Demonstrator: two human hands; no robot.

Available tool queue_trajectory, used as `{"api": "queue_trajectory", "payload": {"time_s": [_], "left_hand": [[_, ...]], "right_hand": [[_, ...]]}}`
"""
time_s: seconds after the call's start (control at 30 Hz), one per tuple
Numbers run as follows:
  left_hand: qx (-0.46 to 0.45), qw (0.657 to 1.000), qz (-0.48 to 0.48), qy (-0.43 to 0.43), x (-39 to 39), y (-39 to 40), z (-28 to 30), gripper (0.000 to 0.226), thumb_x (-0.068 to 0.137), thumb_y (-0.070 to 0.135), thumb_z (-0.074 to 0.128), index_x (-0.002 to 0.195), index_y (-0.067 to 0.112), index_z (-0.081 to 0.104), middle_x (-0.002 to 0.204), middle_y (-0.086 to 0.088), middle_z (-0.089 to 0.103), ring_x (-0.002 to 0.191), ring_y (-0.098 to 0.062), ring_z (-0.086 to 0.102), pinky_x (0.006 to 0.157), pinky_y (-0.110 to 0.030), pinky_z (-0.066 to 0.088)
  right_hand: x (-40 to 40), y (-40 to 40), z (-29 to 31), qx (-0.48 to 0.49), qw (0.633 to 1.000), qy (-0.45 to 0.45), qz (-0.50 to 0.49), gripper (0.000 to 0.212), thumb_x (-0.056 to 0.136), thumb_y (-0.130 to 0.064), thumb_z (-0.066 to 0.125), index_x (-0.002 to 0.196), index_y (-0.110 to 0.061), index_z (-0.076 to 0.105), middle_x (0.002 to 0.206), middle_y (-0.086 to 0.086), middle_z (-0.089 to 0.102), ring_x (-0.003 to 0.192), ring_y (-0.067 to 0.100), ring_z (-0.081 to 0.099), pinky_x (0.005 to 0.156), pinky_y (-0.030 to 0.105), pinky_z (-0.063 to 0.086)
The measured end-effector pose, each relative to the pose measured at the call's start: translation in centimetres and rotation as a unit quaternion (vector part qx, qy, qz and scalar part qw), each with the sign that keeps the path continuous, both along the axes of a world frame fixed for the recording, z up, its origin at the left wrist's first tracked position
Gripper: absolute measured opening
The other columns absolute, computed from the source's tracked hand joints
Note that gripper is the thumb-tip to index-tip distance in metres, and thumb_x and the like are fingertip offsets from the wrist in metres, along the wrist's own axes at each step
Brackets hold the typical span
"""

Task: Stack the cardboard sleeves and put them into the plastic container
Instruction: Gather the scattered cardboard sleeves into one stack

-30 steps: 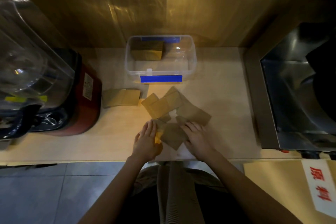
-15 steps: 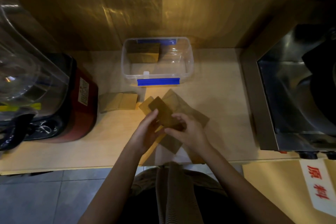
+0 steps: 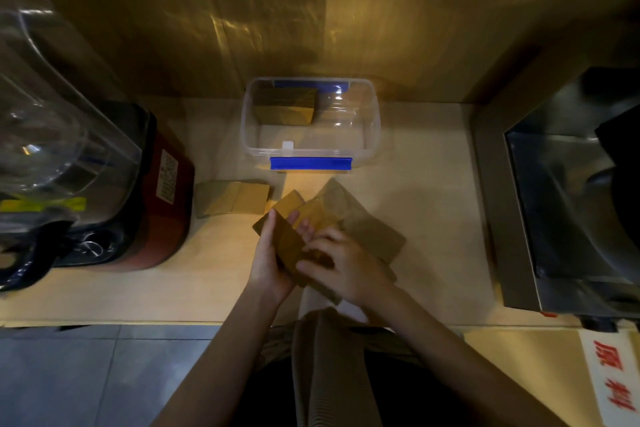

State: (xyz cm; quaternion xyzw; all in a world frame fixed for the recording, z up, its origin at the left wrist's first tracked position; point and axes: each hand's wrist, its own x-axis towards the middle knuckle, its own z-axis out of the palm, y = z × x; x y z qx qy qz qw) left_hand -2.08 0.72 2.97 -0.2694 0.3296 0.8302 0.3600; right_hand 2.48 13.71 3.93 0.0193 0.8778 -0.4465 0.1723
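Both hands hold a small stack of brown cardboard sleeves [image 3: 289,242] just above the counter. My left hand [image 3: 268,258] cups the stack from the left, and my right hand [image 3: 346,265] presses on it from the right. More loose sleeves [image 3: 349,215] lie spread on the counter behind and under my hands. Another sleeve [image 3: 231,202] lies flat to the left. The clear plastic container [image 3: 372,135] with blue clips stands at the back, with a stack of sleeves [image 3: 284,110] in its left rear corner.
A red-based blender with a clear jug [image 3: 104,184] fills the left side of the wooden counter [image 3: 433,218]. A steel appliance [image 3: 568,211] stands at the right. A wooden wall rises behind the container.
My hands gathered sleeves from the counter pile and lifted them together. The held stack has since turned on edge between both hands, a little lower and nearer to me.
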Motion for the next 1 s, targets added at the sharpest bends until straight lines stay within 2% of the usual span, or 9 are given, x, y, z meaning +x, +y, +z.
{"api": "queue_trajectory", "payload": {"time_s": [0.07,0.1,0.17,0.3,0.4,0.57,0.7,0.83,1.0], "left_hand": [[0.003,1.000,0.001,-0.017,-0.3,-0.6,-0.3,0.063,0.069,0.058,0.053,0.117,0.018,0.058,0.084,-0.001,0.072,0.078,-0.014,0.067,0.079,-0.033,0.046],[0.007,1.000,0.002,-0.024,-0.4,-1.0,-0.5,0.062,0.069,0.060,0.053,0.116,0.018,0.059,0.080,0.000,0.073,0.072,-0.013,0.068,0.075,-0.032,0.046],[0.004,0.999,-0.004,-0.038,-0.5,-1.5,-0.8,0.064,0.067,0.061,0.056,0.115,0.018,0.059,0.080,0.001,0.071,0.067,-0.012,0.065,0.071,-0.030,0.047],[0.004,0.998,-0.025,-0.056,-0.6,-2.0,-1.2,0.065,0.063,0.060,0.060,0.111,0.015,0.061,0.080,0.000,0.065,0.064,-0.011,0.061,0.068,-0.027,0.048],[0.011,0.998,-0.018,-0.064,-0.7,-2.1,-1.3,0.067,0.062,0.060,0.060,0.113,0.015,0.061,0.081,-0.001,0.067,0.066,-0.012,0.063,0.068,-0.028,0.050],[0.030,0.998,-0.009,-0.063,-0.8,-2.0,-1.4,0.066,0.063,0.062,0.057,0.111,0.016,0.061,0.088,-0.005,0.070,0.070,-0.015,0.066,0.072,-0.029,0.050],[0.033,0.998,-0.005,-0.057,-0.8,-1.6,-1.2,0.065,0.065,0.062,0.054,0.111,0.016,0.062,0.091,-0.007,0.073,0.075,-0.018,0.069,0.078,-0.033,0.047],[0.021,0.998,-0.010,-0.056,-0.7,-1.4,-1.1,0.063,0.072,0.063,0.048,0.111,0.016,0.063,0.096,-0.008,0.074,0.082,-0.019,0.071,0.082,-0.035,0.047],[0.023,0.998,-0.025,-0.056,-0.4,-0.7,-0.8,0.065,0.073,0.064,0.046,0.112,0.014,0.061,0.099,-0.009,0.074,0.088,-0.020,0.071,0.082,-0.038,0.046]], "right_hand": [[-1.8,1.0,-0.2,0.009,0.999,-0.023,-0.037,0.020,0.091,-0.032,0.049,0.096,-0.019,0.064,0.092,-0.002,0.061,0.082,0.010,0.057,0.071,0.027,0.045],[-2.8,1.5,-0.7,0.061,0.997,-0.012,-0.049,0.019,0.092,-0.029,0.046,0.095,-0.019,0.063,0.089,0.000,0.064,0.079,0.013,0.059,0.069,0.029,0.047],[-4.8,2.5,-1.7,0.165,0.985,0.021,-0.035,0.019,0.090,-0.022,0.047,0.103,-0.018,0.061,0.102,0.005,0.066,0.095,0.019,0.060,0.082,0.035,0.049],[-7.5,3.3,-3.9,0.275,0.953,0.003,0.129,0.055,0.084,-0.026,0.056,0.135,-0.018,0.038,0.148,0.004,0.035,0.139,0.021,0.025,0.114,0.038,0.021],[-8.6,3.5,-5.3,0.323,0.926,-0.011,0.195,0.070,0.084,-0.034,0.057,0.143,-0.019,0.022,0.156,0.002,0.020,0.144,0.019,0.011,0.118,0.037,0.009],[-8.5,3.6,-6.0,0.344,0.915,0.039,0.207,0.062,0.083,-0.031,0.056,0.138,-0.018,0.032,0.148,0.004,0.036,0.137,0.022,0.029,0.114,0.035,0.016],[-7.7,4.4,-5.3,0.322,0.936,0.064,0.130,0.059,0.082,-0.028,0.059,0.135,-0.020,0.035,0.141,0.005,0.043,0.130,0.024,0.036,0.109,0.033,0.022],[-5.7,7.2,-4.5,0.221,0.974,0.030,-0.038,0.059,0.076,-0.030,0.067,0.129,-0.015,0.045,0.128,0.013,0.049,0.121,0.031,0.043,0.101,0.038,0.034],[-1.8,10.6,-5.2,0.256,0.958,-0.054,-0.120,0.059,0.075,-0.036,0.069,0.124,-0.013,0.048,0.123,0.016,0.052,0.116,0.035,0.048,0.095,0.041,0.042]]}}
